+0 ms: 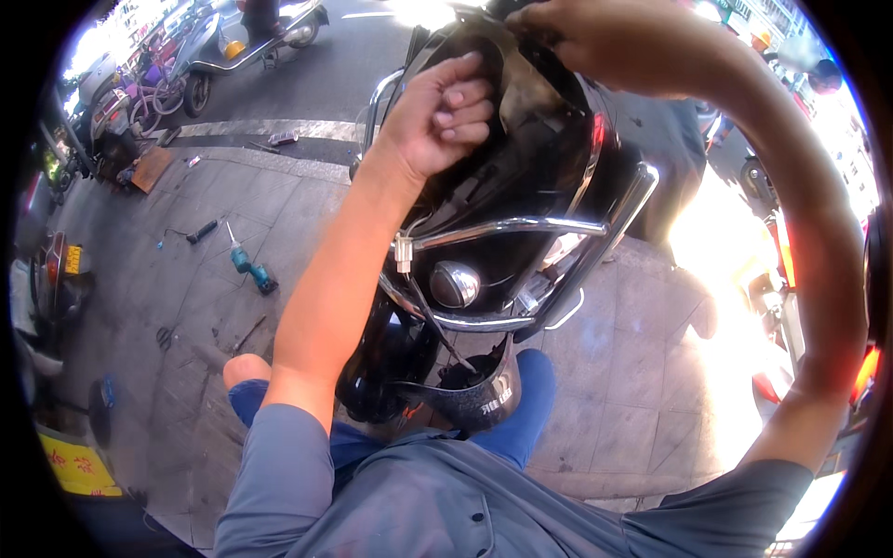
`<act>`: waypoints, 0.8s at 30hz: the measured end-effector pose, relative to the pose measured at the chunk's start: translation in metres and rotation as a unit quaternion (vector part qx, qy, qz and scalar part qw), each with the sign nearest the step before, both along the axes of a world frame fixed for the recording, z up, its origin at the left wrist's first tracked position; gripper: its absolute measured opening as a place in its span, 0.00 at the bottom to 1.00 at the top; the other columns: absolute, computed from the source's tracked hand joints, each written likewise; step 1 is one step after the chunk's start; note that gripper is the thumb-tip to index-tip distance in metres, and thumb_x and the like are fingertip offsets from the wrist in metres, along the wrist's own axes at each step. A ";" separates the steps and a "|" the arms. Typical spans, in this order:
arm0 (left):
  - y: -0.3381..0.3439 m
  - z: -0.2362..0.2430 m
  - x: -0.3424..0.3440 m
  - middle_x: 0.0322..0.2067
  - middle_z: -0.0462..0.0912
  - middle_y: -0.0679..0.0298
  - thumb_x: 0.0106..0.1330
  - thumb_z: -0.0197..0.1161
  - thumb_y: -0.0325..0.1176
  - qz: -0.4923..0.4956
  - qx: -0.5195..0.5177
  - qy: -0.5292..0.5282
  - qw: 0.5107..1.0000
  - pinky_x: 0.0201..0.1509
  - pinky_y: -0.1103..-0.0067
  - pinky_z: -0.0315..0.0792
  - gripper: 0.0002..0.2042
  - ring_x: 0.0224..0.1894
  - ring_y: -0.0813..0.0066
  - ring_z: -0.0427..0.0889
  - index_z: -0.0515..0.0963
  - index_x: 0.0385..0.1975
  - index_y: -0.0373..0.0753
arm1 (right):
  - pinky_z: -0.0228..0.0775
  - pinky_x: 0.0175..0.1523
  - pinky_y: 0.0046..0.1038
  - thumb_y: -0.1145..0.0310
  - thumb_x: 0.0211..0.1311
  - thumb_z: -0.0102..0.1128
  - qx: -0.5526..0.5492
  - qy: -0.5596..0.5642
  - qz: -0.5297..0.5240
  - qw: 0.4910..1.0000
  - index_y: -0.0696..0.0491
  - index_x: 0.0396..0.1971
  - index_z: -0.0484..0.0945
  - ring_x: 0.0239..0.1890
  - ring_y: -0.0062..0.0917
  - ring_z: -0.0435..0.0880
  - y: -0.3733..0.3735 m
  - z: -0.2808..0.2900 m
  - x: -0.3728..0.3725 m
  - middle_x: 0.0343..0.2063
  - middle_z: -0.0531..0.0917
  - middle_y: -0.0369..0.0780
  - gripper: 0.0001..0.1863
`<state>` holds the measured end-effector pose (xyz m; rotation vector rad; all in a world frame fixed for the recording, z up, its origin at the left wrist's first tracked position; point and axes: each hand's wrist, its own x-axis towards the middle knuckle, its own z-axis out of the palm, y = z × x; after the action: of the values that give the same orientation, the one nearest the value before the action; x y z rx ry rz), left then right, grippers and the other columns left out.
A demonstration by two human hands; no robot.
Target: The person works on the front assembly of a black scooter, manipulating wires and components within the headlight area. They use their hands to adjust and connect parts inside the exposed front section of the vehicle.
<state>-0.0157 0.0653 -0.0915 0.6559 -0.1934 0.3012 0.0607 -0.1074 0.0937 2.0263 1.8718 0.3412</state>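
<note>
My left hand (446, 110) is over the black glossy scooter body (493, 177), fingers curled with nothing visible in them, index finger less bent. My right hand (567, 35) reaches to the body's top, fingers bent round something I cannot make out. Below are a chrome tubular rail (507, 226) with a pale connector (404, 253) hanging by it, and a round chrome lamp (454, 285). A black curved piece (488, 400) with a cable leading into it sits low between my legs.
Paving (614, 363) surrounds me, with a teal power drill (251, 265), a black-handled tool (202, 232) and small items at the left. Parked scooters (223, 56) and bicycles stand at upper left, a cardboard piece (149, 169) near them. Other people (819, 79) are at upper right.
</note>
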 end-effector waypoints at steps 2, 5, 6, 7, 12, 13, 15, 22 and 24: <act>0.003 0.000 0.003 0.12 0.62 0.75 0.79 0.45 0.35 0.028 0.011 0.004 1.000 0.11 0.88 0.51 0.18 0.09 0.86 0.57 0.65 0.20 0.44 | 0.77 0.46 0.43 0.70 0.62 0.50 -0.016 -0.043 0.033 0.998 0.57 0.45 0.80 0.42 0.45 0.85 0.013 0.007 -0.004 0.38 0.85 0.52 0.15; 0.004 0.001 0.007 0.12 0.62 0.76 0.79 0.45 0.34 0.025 0.030 0.006 0.999 0.11 0.88 0.51 0.17 0.09 0.88 0.57 0.66 0.22 0.45 | 0.78 0.45 0.41 0.75 0.58 0.55 0.082 -0.086 0.136 0.984 0.59 0.37 0.83 0.42 0.44 0.86 0.042 -0.003 0.000 0.36 0.85 0.51 0.10; 0.006 0.001 0.006 0.12 0.62 0.76 0.79 0.45 0.34 0.015 0.033 -0.001 0.999 0.11 0.88 0.51 0.16 0.09 0.88 0.57 0.66 0.22 0.45 | 0.78 0.45 0.41 0.76 0.56 0.56 0.099 -0.091 0.199 0.971 0.60 0.36 0.83 0.42 0.44 0.86 0.052 0.001 -0.006 0.36 0.85 0.51 0.10; 0.008 0.002 0.007 0.12 0.62 0.76 0.79 0.45 0.34 0.006 0.036 -0.007 0.999 0.11 0.88 0.51 0.16 0.09 0.88 0.57 0.66 0.23 0.45 | 0.78 0.45 0.40 0.77 0.55 0.57 0.114 -0.095 0.261 0.954 0.60 0.34 0.83 0.42 0.43 0.86 0.058 0.005 -0.011 0.35 0.85 0.51 0.09; 0.019 -0.007 0.018 0.12 0.62 0.73 0.80 0.42 0.36 -0.121 -0.019 -0.072 0.990 0.13 0.85 0.52 0.15 0.11 0.83 0.58 0.68 0.27 0.43 | 0.78 0.38 0.39 0.73 0.50 0.62 0.096 -0.158 0.209 0.960 0.60 0.28 0.86 0.34 0.41 0.86 0.136 0.014 -0.013 0.29 0.86 0.50 0.08; 0.017 -0.010 0.024 0.12 0.62 0.73 0.79 0.44 0.36 -0.121 -0.036 -0.067 0.990 0.12 0.86 0.52 0.15 0.10 0.84 0.57 0.68 0.26 0.43 | 0.78 0.38 0.38 0.72 0.52 0.62 0.068 -0.135 0.158 0.976 0.59 0.30 0.87 0.33 0.41 0.86 0.155 0.009 0.002 0.29 0.86 0.49 0.09; 0.018 -0.008 0.018 0.11 0.63 0.73 0.78 0.48 0.35 -0.099 -0.063 -0.062 0.991 0.12 0.87 0.51 0.16 0.09 0.86 0.57 0.68 0.22 0.43 | 0.78 0.36 0.35 0.68 0.54 0.64 0.034 -0.052 0.130 0.990 0.59 0.34 0.86 0.31 0.36 0.86 0.179 0.003 0.007 0.28 0.86 0.46 0.12; 0.022 -0.003 0.016 0.11 0.63 0.73 0.78 0.48 0.35 -0.128 -0.069 -0.054 0.988 0.12 0.87 0.52 0.15 0.09 0.85 0.57 0.69 0.24 0.45 | 0.74 0.25 0.27 0.73 0.55 0.58 -0.058 0.027 0.008 0.998 0.60 0.26 0.82 0.22 0.24 0.82 0.204 0.011 0.010 0.22 0.83 0.39 0.06; 0.028 -0.007 0.020 0.11 0.64 0.74 0.78 0.46 0.35 -0.156 -0.074 -0.046 0.984 0.12 0.87 0.53 0.13 0.09 0.85 0.58 0.70 0.28 0.46 | 0.75 0.27 0.30 0.75 0.55 0.59 0.012 0.093 0.037 0.995 0.59 0.25 0.81 0.22 0.27 0.83 0.191 0.015 0.011 0.22 0.83 0.40 0.05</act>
<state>0.0047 0.0929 -0.0983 0.4553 -0.3549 0.0425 0.0720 0.0832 0.1088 2.0719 2.0656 0.2007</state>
